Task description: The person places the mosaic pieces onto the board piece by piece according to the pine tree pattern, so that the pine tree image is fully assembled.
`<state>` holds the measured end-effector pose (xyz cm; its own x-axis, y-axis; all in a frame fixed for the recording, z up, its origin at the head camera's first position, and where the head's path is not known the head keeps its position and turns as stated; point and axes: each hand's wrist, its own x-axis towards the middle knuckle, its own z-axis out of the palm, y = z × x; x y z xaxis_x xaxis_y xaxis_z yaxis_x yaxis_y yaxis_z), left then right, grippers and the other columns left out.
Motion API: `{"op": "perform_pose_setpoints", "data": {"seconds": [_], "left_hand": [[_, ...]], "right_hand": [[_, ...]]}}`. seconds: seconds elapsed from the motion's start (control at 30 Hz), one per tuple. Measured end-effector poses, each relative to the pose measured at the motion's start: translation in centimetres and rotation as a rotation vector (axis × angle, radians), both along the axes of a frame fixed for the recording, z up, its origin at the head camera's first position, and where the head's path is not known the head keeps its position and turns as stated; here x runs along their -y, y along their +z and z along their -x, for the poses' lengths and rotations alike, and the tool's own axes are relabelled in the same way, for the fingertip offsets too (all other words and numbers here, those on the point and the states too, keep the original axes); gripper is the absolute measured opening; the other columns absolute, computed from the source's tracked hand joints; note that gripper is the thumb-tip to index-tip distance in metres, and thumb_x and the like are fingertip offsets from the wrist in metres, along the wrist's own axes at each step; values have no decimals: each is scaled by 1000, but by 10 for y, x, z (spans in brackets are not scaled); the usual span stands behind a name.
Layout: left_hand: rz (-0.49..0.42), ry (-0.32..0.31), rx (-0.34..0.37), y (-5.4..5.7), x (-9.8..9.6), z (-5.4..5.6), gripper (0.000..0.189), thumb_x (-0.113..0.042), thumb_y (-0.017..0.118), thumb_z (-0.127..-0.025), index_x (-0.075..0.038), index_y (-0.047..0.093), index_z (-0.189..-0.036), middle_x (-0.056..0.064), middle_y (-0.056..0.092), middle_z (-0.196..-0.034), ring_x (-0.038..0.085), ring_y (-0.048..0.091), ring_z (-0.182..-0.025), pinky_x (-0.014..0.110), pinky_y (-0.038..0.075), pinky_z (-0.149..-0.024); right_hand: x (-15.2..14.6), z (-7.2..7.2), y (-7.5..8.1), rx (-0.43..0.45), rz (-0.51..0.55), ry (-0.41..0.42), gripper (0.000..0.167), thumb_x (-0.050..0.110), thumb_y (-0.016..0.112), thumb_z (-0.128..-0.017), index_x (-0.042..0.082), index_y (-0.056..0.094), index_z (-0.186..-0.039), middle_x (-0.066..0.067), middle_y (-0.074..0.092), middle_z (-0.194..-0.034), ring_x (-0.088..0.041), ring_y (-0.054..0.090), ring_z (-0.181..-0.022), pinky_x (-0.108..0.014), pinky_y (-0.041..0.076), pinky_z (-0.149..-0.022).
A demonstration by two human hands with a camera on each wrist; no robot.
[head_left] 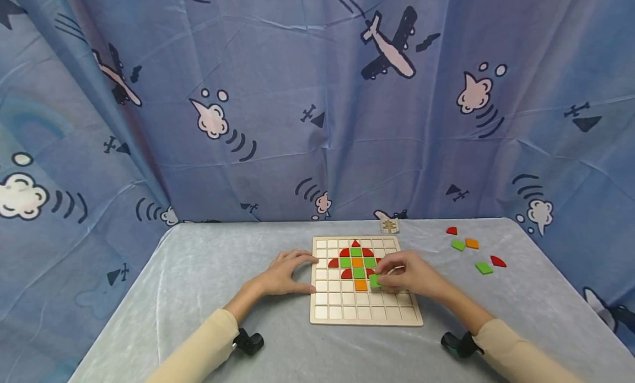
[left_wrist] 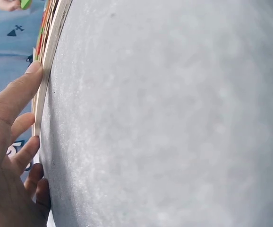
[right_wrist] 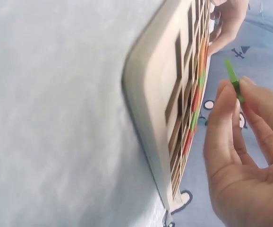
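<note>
A wooden grid board (head_left: 335,314) lies on the table, with red, green and orange tiles in its middle squares. Between thumb and finger, my right hand (head_left: 409,274) pinches a green square tile (head_left: 375,281) just above the board, right of the lower orange tile (head_left: 360,285). The right wrist view shows the green tile (right_wrist: 233,78) tilted and clear of the board (right_wrist: 151,80). At the board's left edge, my left hand (head_left: 284,274) is spread, its thumb and fingertips touching the rim. The left wrist view shows these fingertips against the board's side (left_wrist: 49,71).
Right of the board lie loose tiles: two green ones (head_left: 484,268), an orange one (head_left: 472,243) and two red ones (head_left: 498,261). A small patterned piece (head_left: 389,225) sits behind the board at the table's back edge. A blue printed curtain (head_left: 278,168) hangs behind the table.
</note>
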<state>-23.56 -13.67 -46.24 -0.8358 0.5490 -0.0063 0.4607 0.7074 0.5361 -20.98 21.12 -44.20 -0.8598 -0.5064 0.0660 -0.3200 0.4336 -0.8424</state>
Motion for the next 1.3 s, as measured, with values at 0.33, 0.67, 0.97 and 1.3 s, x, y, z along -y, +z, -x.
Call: {"op": "perform_pose_setpoints", "data": {"seconds": [0.33,0.67,0.97,1.3], "left_hand": [[0,-4,-2,0,1,0,67,-48,78,-81,-30,54,-140,-2,43,-153,34,35,-139,57,29,-113],[-2,-4,-11,-1,1,1,67,-49,78,-81,-30,54,-140,-2,44,-153,34,35,-138,57,30,-113],[0,-8,-6,-1,1,1,67,-49,77,-81,-29,53,-141,-2,43,-153,33,35,-139,57,30,-112],[-14,-13,-22,0,1,1,68,-48,78,-80,-26,55,-139,1,45,-152,34,37,-136,58,31,-110]], "right_hand": [[20,5,-4,-8,-2,31,17,15,76,-86,4,73,-99,-12,72,-91,-12,65,-74,-23,57,-69],[37,13,-5,-30,-17,70,12,13,76,-86,4,73,-94,-11,72,-82,-13,63,-64,-25,55,-62],[55,8,2,-3,-27,65,9,3,75,-84,-2,71,-91,-20,71,-83,-21,66,-65,-30,57,-60],[60,13,-3,7,-37,96,8,4,76,-83,0,72,-88,-16,69,-76,-19,64,-62,-32,57,-57]]}}
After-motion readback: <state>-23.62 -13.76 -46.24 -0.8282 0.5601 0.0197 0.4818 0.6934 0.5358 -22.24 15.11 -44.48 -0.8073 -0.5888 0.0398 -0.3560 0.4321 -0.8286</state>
